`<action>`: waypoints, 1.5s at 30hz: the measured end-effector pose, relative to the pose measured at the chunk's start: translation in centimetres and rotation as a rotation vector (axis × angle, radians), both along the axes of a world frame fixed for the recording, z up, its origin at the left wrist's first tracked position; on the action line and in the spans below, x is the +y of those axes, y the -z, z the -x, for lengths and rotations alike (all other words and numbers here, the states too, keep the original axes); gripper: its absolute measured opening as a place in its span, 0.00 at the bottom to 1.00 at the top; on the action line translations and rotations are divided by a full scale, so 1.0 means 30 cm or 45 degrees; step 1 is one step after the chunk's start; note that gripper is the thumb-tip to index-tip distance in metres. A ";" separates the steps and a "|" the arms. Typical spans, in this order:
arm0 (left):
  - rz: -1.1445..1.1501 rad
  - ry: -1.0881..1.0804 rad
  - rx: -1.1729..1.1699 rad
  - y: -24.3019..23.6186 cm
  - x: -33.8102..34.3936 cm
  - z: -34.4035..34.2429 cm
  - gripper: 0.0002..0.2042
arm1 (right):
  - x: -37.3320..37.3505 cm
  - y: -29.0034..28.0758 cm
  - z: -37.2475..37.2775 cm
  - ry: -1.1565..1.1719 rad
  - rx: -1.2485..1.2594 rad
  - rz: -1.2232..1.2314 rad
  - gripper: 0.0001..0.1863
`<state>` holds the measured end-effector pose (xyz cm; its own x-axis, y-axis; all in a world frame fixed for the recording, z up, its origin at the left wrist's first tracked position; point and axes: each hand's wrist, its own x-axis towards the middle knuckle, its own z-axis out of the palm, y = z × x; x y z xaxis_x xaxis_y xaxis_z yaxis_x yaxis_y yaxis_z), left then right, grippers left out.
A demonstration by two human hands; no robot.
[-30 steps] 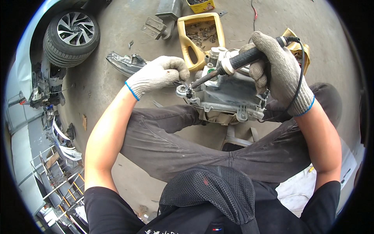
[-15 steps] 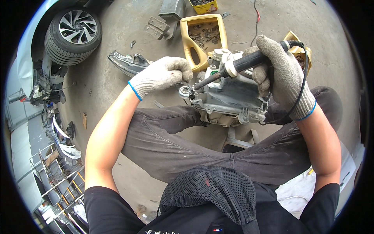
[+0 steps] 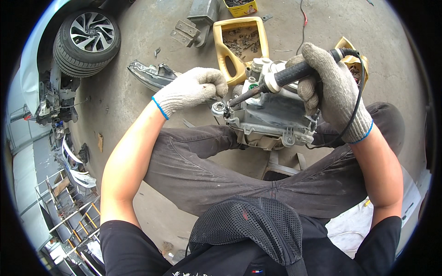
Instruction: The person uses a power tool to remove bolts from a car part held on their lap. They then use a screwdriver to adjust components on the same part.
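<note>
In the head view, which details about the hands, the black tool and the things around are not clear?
All in the head view:
Gloved left hand: its curled fingers hide whether it pinches anything.
Black tool: handle partly covered by the right hand.
Its tip: too small to tell whether it touches the grey housing.
Yellow box: cut off by the upper edge.
Scraps in the cut-open yellow jug: too small to identify.

Grey floor — pale wall panels.

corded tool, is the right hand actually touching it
Touching. The head view shows the gloved right hand wrapped around the back part of the corded tool, with no gap between them.
</note>
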<state>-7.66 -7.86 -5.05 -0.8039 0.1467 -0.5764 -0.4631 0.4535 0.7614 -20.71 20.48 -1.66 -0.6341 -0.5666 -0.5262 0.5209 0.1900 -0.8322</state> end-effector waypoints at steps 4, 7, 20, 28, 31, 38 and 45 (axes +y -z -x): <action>-0.009 -0.007 -0.014 0.000 0.001 0.000 0.06 | -0.001 -0.006 -0.003 0.004 0.021 -0.004 0.24; -0.018 0.018 0.012 0.000 -0.001 0.002 0.06 | -0.005 -0.005 -0.005 0.021 -0.004 0.006 0.24; -0.017 0.009 -0.003 -0.002 0.001 0.004 0.05 | -0.006 0.001 -0.006 0.031 -0.002 0.019 0.24; -0.061 -0.047 -0.042 0.004 0.003 -0.001 0.05 | -0.004 -0.005 -0.008 0.002 0.014 0.017 0.24; -0.055 -0.045 -0.055 0.006 0.001 -0.001 0.05 | -0.009 -0.007 -0.008 0.010 0.005 -0.011 0.24; 0.008 -0.045 -0.052 0.003 0.008 0.000 0.05 | -0.010 -0.010 -0.014 0.010 0.025 -0.011 0.25; -0.081 -0.051 -0.059 0.009 0.001 -0.002 0.05 | -0.011 -0.015 -0.014 0.007 0.034 -0.011 0.25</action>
